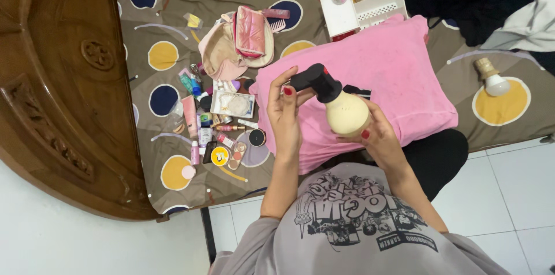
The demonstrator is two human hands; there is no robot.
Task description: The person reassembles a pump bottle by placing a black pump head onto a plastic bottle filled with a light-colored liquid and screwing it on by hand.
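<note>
Cream plastic is filling the middle of my view: I am watching a round spray bottle [346, 113] with a black trigger head being held over a pink pillow [399, 72]. The right hand [378, 136] is cupping the bottle's belly from below, fingers wrapped closed around it, which looks to me like the grip that is bearing the weight and keeping it tilted. The left hand [284, 110] is standing upright beside it, fingers half curled, with the fingertips touching the black head near the nozzle; I judge it is steadying or working that top part while the other hand is anchoring the body.

The pillow is lying on a brown bedspread [162, 20] with coloured circles, just under the bottle, so it is serving as a soft rest in front of the person. To the left, well apart from the hands, small cosmetics [214, 130] are lying scattered in a loose cluster, with a pink pouch [250, 32] above them. A white organiser tray [361, 12] holding bottles is sitting at the pillow's far edge. A light bulb [491, 78] is lying alone to the right. A carved wooden headboard [58, 78] is running along the left.
</note>
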